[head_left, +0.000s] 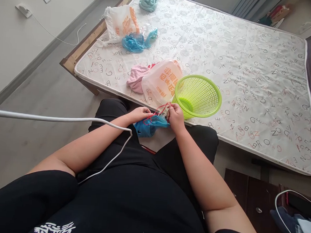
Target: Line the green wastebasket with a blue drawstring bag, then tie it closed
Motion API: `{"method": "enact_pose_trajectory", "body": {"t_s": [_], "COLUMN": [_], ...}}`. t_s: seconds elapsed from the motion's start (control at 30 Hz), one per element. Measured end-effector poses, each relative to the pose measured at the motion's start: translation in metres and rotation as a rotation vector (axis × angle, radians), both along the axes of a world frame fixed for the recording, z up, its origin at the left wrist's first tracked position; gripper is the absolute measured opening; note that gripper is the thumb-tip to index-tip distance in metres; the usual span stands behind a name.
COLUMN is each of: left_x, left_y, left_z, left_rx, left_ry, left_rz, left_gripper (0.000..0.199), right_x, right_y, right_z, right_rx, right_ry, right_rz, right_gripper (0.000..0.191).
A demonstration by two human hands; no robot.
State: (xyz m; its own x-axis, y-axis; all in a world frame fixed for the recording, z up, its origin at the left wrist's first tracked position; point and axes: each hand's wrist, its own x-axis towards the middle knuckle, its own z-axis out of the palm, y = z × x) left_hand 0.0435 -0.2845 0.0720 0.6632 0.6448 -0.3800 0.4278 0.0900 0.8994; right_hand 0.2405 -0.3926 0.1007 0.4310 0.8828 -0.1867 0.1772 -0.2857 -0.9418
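Note:
A red string [159, 109] runs between my two hands, just above a blue plastic bag [146, 130] that hangs between my knees. My left hand [140, 114] is closed in a pinch on the string at its left end, close to the bag. At the other end, my right hand [175, 115] pinches the string with its fingers curled; a pale strip shows beside these fingers. A green mesh basket [206, 98] lies tilted on the mattress right behind my right hand. Next to it rest a white plastic bag with orange print [159, 81] and a pink cloth [137, 76].
The patterned mattress [242, 79] has a wooden bed frame [74, 59]. Farther back lie another blue bag [133, 42], a second printed bag [121, 21] and a teal cloth [149, 1]. A white cable [65, 118] crosses over my left forearm. Dark furniture [248, 192] stands at right.

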Motion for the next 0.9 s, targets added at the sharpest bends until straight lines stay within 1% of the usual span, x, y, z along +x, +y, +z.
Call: {"method": "enact_pose_trajectory", "body": {"t_s": [0.1, 0.17, 0.2, 0.27, 0.33, 0.4, 0.47, 0.53, 0.6, 0.67, 0.73, 0.77, 0.83, 0.9], "left_x": [-0.001, -0.002, -0.002, -0.001, -0.001, -0.002, -0.003, -0.004, -0.004, -0.003, -0.003, -0.003, -0.005, -0.006], "left_y": [0.002, 0.005, 0.007, 0.011, 0.014, 0.014, 0.013, 0.010, 0.006, 0.002, 0.000, -0.001, -0.001, 0.001], "left_z": [-0.012, -0.020, -0.022, -0.025, -0.023, -0.017, -0.010, -0.005, -0.004, -0.005, -0.008, -0.009, -0.010, -0.008], "left_rx": [0.131, 0.157, 0.150, 0.128, 0.118, 0.194, 0.363, 0.539, 0.638, 0.659, 0.624, 0.596, 0.546, 0.534], "left_ry": [0.123, 0.131, 0.111, 0.041, 0.002, 0.044, 0.122, 0.158, 0.168, 0.184, 0.229, 0.270, 0.391, 0.534], "left_rz": [0.015, 0.059, 0.093, 0.174, 0.228, 0.203, 0.120, 0.030, -0.046, -0.110, -0.141, -0.135, -0.082, -0.007], "left_gripper": [0.030, 0.024, 0.023, 0.021, 0.016, 0.013, 0.018, 0.023, 0.032, 0.048, 0.063, 0.069, 0.076, 0.075], "right_x": [0.005, 0.007, 0.008, 0.007, 0.004, -0.001, -0.006, -0.008, -0.007, -0.006, -0.004, -0.004, -0.005, -0.005], "right_y": [0.002, 0.003, 0.003, 0.003, 0.002, 0.001, 0.000, -0.001, -0.001, -0.002, -0.003, -0.004, -0.006, -0.009], "right_z": [-0.002, -0.002, -0.001, 0.000, 0.001, 0.002, 0.003, 0.003, 0.005, 0.007, 0.011, 0.014, 0.018, 0.023], "right_rx": [0.046, 0.067, 0.066, 0.030, -0.036, -0.079, -0.072, -0.033, 0.007, 0.040, 0.068, 0.081, 0.105, 0.121], "right_ry": [0.143, 0.197, 0.224, 0.284, 0.336, 0.377, 0.421, 0.482, 0.548, 0.607, 0.659, 0.678, 0.710, 0.743], "right_rz": [-0.175, -0.209, -0.202, -0.126, 0.026, 0.160, 0.203, 0.184, 0.165, 0.159, 0.168, 0.181, 0.230, 0.294], "right_gripper": [0.020, 0.015, 0.014, 0.013, 0.014, 0.015, 0.017, 0.021, 0.027, 0.030, 0.031, 0.031, 0.031, 0.030]}}
